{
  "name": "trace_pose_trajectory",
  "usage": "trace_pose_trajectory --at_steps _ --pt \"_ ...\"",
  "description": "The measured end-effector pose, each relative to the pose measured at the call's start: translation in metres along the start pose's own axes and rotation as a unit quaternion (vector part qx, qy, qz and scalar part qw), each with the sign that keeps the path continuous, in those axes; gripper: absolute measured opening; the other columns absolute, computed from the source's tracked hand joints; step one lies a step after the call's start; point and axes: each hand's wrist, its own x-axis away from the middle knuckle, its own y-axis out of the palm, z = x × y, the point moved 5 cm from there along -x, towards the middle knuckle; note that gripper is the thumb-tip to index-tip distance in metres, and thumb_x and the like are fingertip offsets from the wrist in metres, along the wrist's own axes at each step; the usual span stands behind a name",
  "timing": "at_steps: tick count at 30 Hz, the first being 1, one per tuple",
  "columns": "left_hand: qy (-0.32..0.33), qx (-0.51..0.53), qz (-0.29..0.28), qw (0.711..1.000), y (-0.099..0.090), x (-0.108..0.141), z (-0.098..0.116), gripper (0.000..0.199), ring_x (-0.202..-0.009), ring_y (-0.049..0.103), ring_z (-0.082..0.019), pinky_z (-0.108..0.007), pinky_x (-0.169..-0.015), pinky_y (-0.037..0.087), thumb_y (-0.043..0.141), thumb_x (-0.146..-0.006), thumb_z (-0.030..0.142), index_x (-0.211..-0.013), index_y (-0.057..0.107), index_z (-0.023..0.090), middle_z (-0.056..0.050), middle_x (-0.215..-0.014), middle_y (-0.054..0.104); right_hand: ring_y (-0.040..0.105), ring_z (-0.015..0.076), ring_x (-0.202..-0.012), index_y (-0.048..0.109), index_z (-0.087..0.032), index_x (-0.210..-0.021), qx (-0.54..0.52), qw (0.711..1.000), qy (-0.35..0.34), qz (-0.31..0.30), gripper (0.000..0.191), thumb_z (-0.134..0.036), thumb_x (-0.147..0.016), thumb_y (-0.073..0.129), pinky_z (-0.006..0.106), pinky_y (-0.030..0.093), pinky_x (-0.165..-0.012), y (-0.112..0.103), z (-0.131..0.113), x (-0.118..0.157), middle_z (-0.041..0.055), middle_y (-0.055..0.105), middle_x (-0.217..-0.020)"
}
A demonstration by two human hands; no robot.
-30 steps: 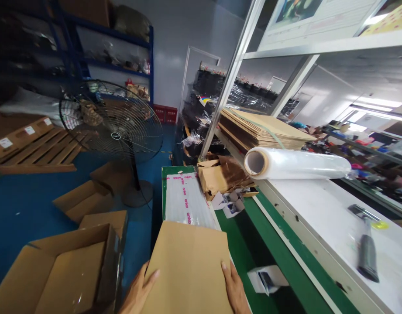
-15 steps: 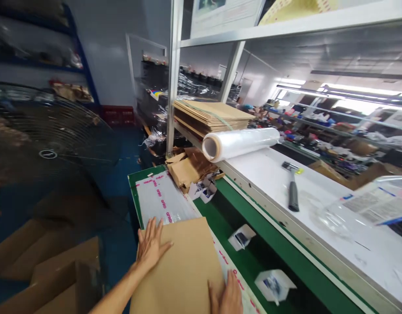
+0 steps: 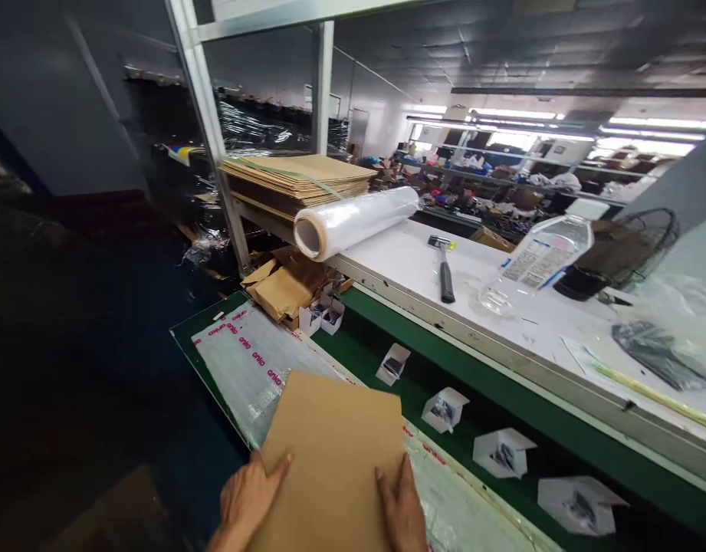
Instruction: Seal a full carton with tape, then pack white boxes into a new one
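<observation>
A flat brown piece of cardboard (image 3: 335, 445) lies in front of me over the table edge strip printed with pink lettering; whether it is a sheet or the top of a box I cannot tell. My left hand (image 3: 250, 494) grips its left edge, thumb on the upper face. On its right edge my right hand (image 3: 402, 506) holds on the same way, fingers wrapped over the side. The near end of the cardboard runs out of view at the bottom.
Small open white boxes (image 3: 444, 409) with dark contents stand along the green surface (image 3: 358, 353). Crumpled brown paper (image 3: 284, 287) lies at its far end. A plastic film roll (image 3: 358, 221), stacked cardboard (image 3: 307, 176), a hammer (image 3: 446, 276) and a clear bottle (image 3: 542, 257) are on the white shelf.
My view has swung right. My left hand, which was spread flat on the cardboard's far left, is now nearer, gripping its left edge. My right hand has stayed at the right edge.
</observation>
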Motion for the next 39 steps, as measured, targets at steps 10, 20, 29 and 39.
trace_pose_trajectory --at_steps 10,20,29,39 --pt "-0.013 0.246 0.139 0.959 0.041 0.022 -0.003 0.094 -0.144 0.051 -0.040 -0.054 -0.117 0.045 0.031 -0.085 0.075 -0.148 0.043 0.006 -0.026 -0.151 0.054 0.036 0.0372 -0.154 0.045 -0.011 -0.154 -0.036 0.997 -0.043 0.044 0.103 -0.085 -0.082 0.048 0.054 0.031 -0.128 -0.021 -0.002 -0.006 0.0173 0.043 -0.164" --pt "-0.052 0.270 0.141 0.951 0.041 0.014 -0.011 0.083 -0.135 0.057 -0.042 -0.056 -0.114 0.046 0.031 -0.088 0.071 -0.140 0.050 0.009 -0.026 -0.141 0.062 0.033 0.0377 -0.156 0.041 -0.005 -0.154 -0.050 0.998 -0.031 0.025 0.104 -0.082 -0.083 0.044 0.054 0.025 -0.130 -0.024 -0.006 -0.007 0.0211 0.039 -0.165" --pt "-0.011 0.192 0.183 0.964 0.030 0.021 -0.002 0.078 -0.137 0.058 -0.041 -0.056 -0.107 0.052 0.029 -0.095 0.063 -0.147 0.045 0.008 -0.027 -0.148 0.058 0.040 0.0388 -0.151 0.040 -0.008 -0.154 -0.032 0.997 -0.050 0.057 0.090 -0.072 -0.091 0.039 0.058 0.029 -0.127 -0.015 0.001 -0.011 0.0214 0.043 -0.162" --pt "0.405 -0.073 0.079 0.908 0.118 0.033 0.066 0.065 -0.154 0.039 -0.037 -0.064 -0.128 0.025 0.045 -0.093 0.051 -0.149 0.059 0.022 -0.009 -0.161 0.050 0.052 0.0329 -0.143 0.055 -0.016 -0.142 -0.076 0.983 -0.084 0.145 0.068 -0.062 -0.093 0.047 0.054 0.041 -0.122 -0.045 0.001 -0.009 0.0171 0.058 -0.152"
